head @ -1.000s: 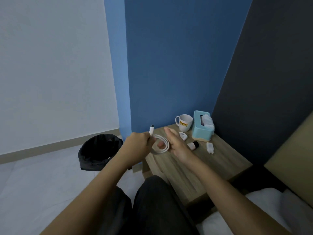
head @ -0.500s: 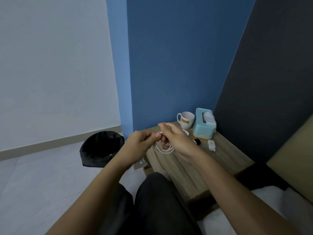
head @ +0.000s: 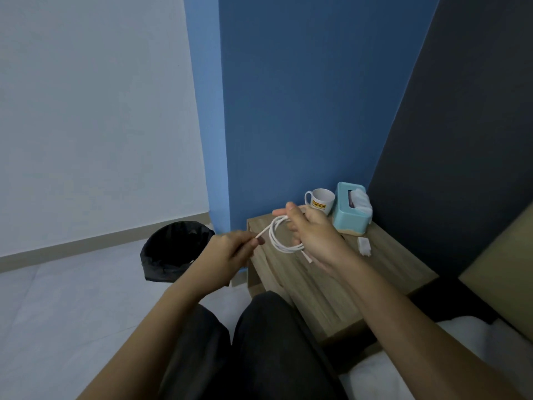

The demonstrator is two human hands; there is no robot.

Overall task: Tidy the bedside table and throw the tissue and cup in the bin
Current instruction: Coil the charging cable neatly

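Note:
A white cable [head: 275, 238] is coiled in loops around the fingers of my right hand [head: 313, 236], above the wooden bedside table [head: 383, 272]. My left hand [head: 227, 254] pinches the cable's free end a little to the left of the coil. A white cup [head: 320, 200] with a yellow label stands at the table's back, next to a light blue tissue box [head: 350, 209] with a tissue sticking out. A small white charger plug [head: 364, 246] lies on the table right of my hand. The black bin [head: 173, 249] stands on the floor left of the table.
The table sits in a corner between a blue wall and a dark headboard panel [head: 461, 157]. White bedding [head: 432, 368] lies at the lower right. My legs in dark trousers [head: 253, 350] are below the hands. Pale floor [head: 57, 313] stretches to the left.
My left hand has drawn away to the left with the cable end, and the coil on my right hand now shows as wider loops. Small items behind my right hand are now hidden.

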